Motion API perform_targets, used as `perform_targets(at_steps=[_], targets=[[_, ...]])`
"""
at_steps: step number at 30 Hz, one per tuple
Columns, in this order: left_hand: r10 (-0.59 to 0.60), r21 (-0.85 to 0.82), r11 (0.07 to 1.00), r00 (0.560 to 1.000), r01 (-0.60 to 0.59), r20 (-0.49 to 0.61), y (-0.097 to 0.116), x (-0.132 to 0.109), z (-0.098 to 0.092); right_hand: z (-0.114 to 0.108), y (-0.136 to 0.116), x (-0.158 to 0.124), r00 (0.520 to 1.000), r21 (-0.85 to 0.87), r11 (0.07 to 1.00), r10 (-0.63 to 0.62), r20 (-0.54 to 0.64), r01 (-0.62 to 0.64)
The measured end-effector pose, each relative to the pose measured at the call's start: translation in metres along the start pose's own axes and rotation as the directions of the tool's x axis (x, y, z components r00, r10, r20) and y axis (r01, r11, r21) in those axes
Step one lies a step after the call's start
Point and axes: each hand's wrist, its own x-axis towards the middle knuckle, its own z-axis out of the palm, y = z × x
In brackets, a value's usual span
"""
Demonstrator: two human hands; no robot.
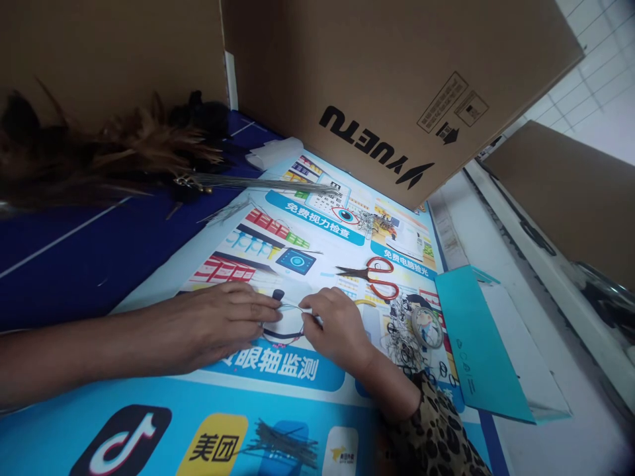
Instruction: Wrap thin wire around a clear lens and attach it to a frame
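Note:
A thin wire bent into a ring (292, 305) lies low over the printed poster between my two hands. The fingers of my left hand (231, 318) are pressed together on the ring's left side. On the opposite side, the thumb and forefinger of my right hand (340, 329) pinch the wire. Just above my right hand are scissors with red handles (381, 279), their dark blades pointing left. Right of that hand sits a heap of small bent wire pieces (404, 337), beside a round clear container (427, 327).
Long straight wires (262, 184) lie behind my hands, and a bundle of short dark wires (285, 444) is in front. Brown feathers (143, 142) are at the left. A cardboard box (377, 79) stands at the back, and a teal box (483, 350) lies at the right.

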Motion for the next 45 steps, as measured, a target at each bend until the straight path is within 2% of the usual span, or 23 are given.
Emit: perform_targets(at_steps=[10,18,27,36,40,45], targets=[[0.03,0.111,0.993,1.0,-0.031,0.011,0.0,-0.001,0.005,0.003,-0.003,0.002,1.0,-0.05,0.998,0.029,0.004,-0.029],[0.04,0.107,0.993,0.999,-0.042,0.018,-0.001,-0.001,0.004,0.008,-0.002,0.002,0.999,-0.084,0.996,0.01,-0.034,-0.013],[-0.02,0.013,1.0,1.0,0.02,0.024,-0.004,-0.002,0.001,0.016,0.009,-0.004,0.988,-0.073,0.992,-0.107,-0.113,0.1],[0.006,0.061,0.998,0.999,-0.009,0.038,-0.004,-0.004,0.001,0.015,0.014,-0.006,0.966,0.008,0.978,-0.203,-0.161,0.207],[0.012,0.103,0.994,0.998,-0.018,0.06,-0.005,-0.006,0.002,0.013,0.015,-0.007,0.957,-0.064,0.964,-0.262,-0.124,0.256],[0.005,0.091,0.996,0.998,-0.01,0.059,-0.005,-0.007,0.005,0.014,0.013,-0.007,0.969,-0.149,0.963,-0.235,-0.071,0.223]])
